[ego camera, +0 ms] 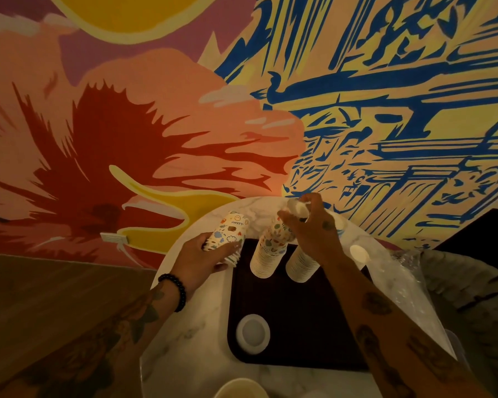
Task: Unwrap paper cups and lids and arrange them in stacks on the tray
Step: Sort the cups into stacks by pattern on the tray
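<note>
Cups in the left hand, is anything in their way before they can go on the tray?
Nothing visible blocks them. The left hand holds the cup bundle at the far left edge of the tray, with bare tray beside it. Two stacks stand just to the right, and the right hand grips one cup above them.

Cup stacks (266, 254): three. Tray (299, 340): one. Lid (252, 334) on tray: one. Hands (197, 261): two.

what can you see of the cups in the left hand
The stack of cups is a short nest of white paper cups printed with colourful doodles. It leans, closed bases up and away, ribbed rims low. The left hand grips its rim end, beside the far left corner of the dark tray, apart from the nearest standing stack.
</note>
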`<state>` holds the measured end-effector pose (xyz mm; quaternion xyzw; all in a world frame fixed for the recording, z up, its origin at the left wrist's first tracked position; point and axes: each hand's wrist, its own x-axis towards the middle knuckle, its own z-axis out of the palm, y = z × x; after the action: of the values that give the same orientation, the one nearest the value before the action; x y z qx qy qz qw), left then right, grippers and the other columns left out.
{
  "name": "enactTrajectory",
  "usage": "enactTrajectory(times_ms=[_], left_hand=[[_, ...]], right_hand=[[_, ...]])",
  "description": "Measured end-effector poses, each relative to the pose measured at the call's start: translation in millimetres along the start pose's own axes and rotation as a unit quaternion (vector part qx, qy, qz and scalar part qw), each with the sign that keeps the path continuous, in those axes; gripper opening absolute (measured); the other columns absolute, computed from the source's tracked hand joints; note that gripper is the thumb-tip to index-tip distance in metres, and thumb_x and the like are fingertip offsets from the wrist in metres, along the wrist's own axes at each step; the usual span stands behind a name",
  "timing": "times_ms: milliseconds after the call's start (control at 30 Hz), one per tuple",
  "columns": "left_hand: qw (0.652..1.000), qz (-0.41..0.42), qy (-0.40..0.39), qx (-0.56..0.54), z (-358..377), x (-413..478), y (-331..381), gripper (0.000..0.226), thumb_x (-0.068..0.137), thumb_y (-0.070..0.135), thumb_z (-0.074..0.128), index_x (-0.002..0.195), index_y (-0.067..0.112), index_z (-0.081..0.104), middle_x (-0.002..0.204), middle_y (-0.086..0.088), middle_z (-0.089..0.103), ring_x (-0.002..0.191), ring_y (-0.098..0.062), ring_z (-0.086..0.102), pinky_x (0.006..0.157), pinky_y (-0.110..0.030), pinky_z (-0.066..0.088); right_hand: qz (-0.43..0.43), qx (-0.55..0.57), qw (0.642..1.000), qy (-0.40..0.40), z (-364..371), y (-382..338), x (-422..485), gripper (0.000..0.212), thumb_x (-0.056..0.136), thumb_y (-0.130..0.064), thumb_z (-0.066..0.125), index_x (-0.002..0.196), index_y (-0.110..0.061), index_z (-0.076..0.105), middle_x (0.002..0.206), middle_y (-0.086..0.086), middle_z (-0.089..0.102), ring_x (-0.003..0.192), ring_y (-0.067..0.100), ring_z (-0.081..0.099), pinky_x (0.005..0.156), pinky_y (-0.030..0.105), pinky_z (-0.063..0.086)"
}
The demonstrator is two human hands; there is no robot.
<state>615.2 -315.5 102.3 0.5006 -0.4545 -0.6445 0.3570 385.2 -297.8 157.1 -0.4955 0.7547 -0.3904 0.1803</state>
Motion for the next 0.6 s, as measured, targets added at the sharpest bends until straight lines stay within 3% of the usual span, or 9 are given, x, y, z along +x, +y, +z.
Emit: enactTrajectory(times_ms=[67, 200, 300, 400, 533, 600], left_hand=[[1.000, -0.007, -0.004, -0.011, 0, -1, 2, 0.041, 0.081, 0.023, 0.081, 0.116, 0.009, 0.065, 0.106, -0.007, 0.073, 0.087, -0.014, 0.073, 0.075, -0.033, 0.062], [1.000, 0.002, -0.014, -0.017, 1, -3, 5, 0.039, 0.081, 0.024, 0.080, 0.115, 0.011, 0.066, 0.105, -0.004, 0.073, 0.083, -0.008, 0.073, 0.073, -0.031, 0.061], [0.999, 0.031, -0.015, 0.025, 1, -2, 6, 0.042, 0.078, 0.029, 0.082, 0.114, 0.013, 0.067, 0.105, -0.002, 0.073, 0.091, -0.014, 0.072, 0.076, -0.030, 0.061], [0.995, 0.071, -0.020, 0.072, 5, -2, 5, 0.040, 0.077, 0.032, 0.083, 0.111, 0.019, 0.067, 0.103, 0.002, 0.073, 0.090, -0.010, 0.071, 0.078, -0.030, 0.061], [0.976, 0.136, -0.025, 0.170, 12, -4, 5, 0.051, 0.071, 0.043, 0.084, 0.114, 0.025, 0.063, 0.103, 0.010, 0.069, 0.087, -0.006, 0.067, 0.072, -0.019, 0.053], [0.966, 0.159, -0.017, 0.201, 16, -6, 6, 0.055, 0.069, 0.046, 0.084, 0.114, 0.030, 0.057, 0.106, 0.009, 0.062, 0.092, -0.009, 0.063, 0.073, -0.016, 0.048]], right_hand=[[-0.002, -0.053, 0.998, -0.044, 9, 10, -2, 0.040, 0.090, -0.043, 0.070, 0.116, -0.027, 0.044, 0.113, 0.003, 0.060, 0.099, 0.023, 0.061, 0.083, 0.044, 0.058], [0.005, -0.159, 0.981, -0.109, 17, 18, -9, 0.033, 0.095, -0.041, 0.064, 0.116, -0.020, 0.051, 0.116, 0.002, 0.049, 0.094, 0.018, 0.052, 0.078, 0.032, 0.046], [0.007, -0.131, 0.989, -0.063, 17, 14, -10, 0.030, 0.094, -0.042, 0.065, 0.113, -0.020, 0.056, 0.118, 0.001, 0.047, 0.097, 0.018, 0.054, 0.081, 0.034, 0.052], [-0.012, -0.074, 0.997, -0.021, 15, 3, -10, 0.028, 0.093, -0.046, 0.063, 0.107, -0.021, 0.061, 0.112, -0.003, 0.055, 0.098, 0.013, 0.055, 0.079, 0.028, 0.048], [0.079, 0.060, 0.985, -0.137, 15, -20, -14, 0.038, 0.087, -0.063, 0.061, 0.101, -0.028, 0.063, 0.099, -0.005, 0.069, 0.092, 0.015, 0.065, 0.070, 0.030, 0.053], [0.112, 0.080, 0.974, -0.177, 17, -25, -18, 0.041, 0.087, -0.064, 0.062, 0.107, -0.029, 0.060, 0.100, -0.002, 0.069, 0.079, 0.015, 0.064, 0.058, 0.028, 0.049]])
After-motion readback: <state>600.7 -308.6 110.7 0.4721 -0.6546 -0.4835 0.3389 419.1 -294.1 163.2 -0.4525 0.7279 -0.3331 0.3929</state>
